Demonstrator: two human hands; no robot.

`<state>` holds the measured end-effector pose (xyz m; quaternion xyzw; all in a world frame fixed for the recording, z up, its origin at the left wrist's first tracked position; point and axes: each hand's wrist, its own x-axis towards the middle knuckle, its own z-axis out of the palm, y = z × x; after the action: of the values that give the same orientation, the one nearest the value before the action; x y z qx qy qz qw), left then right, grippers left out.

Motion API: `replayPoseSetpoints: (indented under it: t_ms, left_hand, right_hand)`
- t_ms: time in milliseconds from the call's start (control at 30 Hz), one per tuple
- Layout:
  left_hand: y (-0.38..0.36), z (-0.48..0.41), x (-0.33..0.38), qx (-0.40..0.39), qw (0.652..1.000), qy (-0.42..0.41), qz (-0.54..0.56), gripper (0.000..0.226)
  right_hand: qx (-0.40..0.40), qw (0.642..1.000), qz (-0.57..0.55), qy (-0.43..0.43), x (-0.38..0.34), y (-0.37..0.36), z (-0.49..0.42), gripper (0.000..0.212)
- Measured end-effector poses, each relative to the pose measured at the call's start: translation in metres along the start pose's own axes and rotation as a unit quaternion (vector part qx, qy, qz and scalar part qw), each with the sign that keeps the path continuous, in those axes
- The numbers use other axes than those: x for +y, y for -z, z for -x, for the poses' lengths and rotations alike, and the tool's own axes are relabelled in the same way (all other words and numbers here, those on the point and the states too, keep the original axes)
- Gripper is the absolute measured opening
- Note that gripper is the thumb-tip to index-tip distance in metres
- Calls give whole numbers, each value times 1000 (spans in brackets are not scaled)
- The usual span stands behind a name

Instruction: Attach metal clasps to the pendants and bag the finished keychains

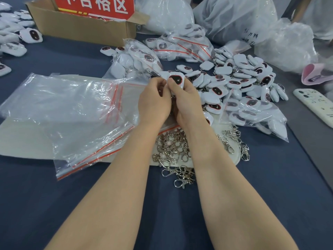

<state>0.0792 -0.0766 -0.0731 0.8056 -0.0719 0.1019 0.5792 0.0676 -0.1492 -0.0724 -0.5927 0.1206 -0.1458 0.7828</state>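
Observation:
My right hand [186,101] grips a white pendant [176,80] with a dark red-rimmed face, thumb on its left edge. My left hand [155,100] is curled right beside it, fingertips pinching at the pendant's left side; what they hold is hidden. A heap of loose pendants [239,82] lies to the right. Metal clasps [171,148] lie scattered on a pale mat [27,139] under my forearms. Empty zip bags [72,109] with red seals are spread on the left.
Filled bags of pendants [180,46] lie behind and at the right [252,114]. A cardboard box [81,24] with a red sign stands at the back left. A phone [315,105] and a pink roll [315,73] sit at the right edge. More pendants [12,33] lie far left.

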Motion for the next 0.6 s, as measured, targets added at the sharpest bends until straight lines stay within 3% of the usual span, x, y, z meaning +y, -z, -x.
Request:
replayPoseSetpoints:
  t_ms: [133, 600]
  left_hand:
    - [1, 0, 0, -3, 1000, -7, 3, 20]
    - [1, 2, 2, 10, 1000, 6, 13, 20]
  right_hand:
    - [2, 1000, -4, 7, 0, 0, 1, 2]
    - [-13, 1000, -17, -13, 1, -2, -2, 17]
